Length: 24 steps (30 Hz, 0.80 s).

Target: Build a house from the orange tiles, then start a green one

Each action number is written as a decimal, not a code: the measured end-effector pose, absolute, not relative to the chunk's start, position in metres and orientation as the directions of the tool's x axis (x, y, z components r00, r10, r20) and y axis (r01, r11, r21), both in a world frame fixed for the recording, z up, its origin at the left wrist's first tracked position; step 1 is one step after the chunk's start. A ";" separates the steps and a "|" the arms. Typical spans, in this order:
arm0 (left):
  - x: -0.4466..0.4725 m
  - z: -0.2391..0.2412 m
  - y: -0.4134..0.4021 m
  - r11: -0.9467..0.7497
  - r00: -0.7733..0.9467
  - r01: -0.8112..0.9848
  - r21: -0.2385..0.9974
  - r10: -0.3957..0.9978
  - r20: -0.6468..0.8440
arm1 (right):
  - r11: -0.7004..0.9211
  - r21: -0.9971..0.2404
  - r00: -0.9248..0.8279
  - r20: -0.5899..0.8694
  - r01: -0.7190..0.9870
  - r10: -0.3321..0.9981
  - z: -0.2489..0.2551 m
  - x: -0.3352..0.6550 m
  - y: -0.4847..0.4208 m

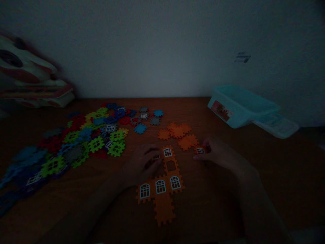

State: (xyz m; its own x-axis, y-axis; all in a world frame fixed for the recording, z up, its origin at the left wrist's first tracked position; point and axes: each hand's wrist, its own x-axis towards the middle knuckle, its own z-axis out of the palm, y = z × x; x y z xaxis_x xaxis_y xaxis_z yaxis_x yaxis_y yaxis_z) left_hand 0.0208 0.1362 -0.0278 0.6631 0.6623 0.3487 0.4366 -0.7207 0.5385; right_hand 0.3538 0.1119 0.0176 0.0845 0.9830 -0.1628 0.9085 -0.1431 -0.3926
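Note:
Several flat orange interlocking tiles lie joined in front of me, among them a row of window tiles (pixel 160 186), a plain tile (pixel 164 208) below it, a tile with a round hole (pixel 171 165) and a top window tile (pixel 168 152). My left hand (pixel 141 164) is curled at the upper left of this assembly, thumb and fingers around another orange window tile (pixel 155 157), partly hidden. Off to the right, my right hand (pixel 215 152) pinches a loose orange window tile (pixel 200 151) between thumb and fingers. The picture is dark, so fine contact is hard to see.
Loose orange tiles (pixel 188 141) lie just beyond my hands. A large pile of coloured tiles (pixel 76 154) spreads over the left of the wooden table (pixel 203 210). At the back right stands a turquoise plastic box (pixel 243 105); a toy keyboard (pixel 48 93) sits far left, by the wall.

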 end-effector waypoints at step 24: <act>0.020 -0.018 0.137 -0.637 0.504 0.284 0.717 0.735 0.453 | 0.513 -0.565 -0.302 0.428 0.646 0.852 -0.011 0.240 0.102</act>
State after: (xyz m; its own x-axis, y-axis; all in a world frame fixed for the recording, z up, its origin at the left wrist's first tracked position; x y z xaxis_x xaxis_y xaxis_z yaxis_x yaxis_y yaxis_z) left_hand 0.0201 0.1366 -0.0175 0.5044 0.7352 0.4528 0.2842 -0.6366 0.7170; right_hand 0.2401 0.1017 -0.0106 -0.3023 0.8518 0.4278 0.6460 0.5131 -0.5652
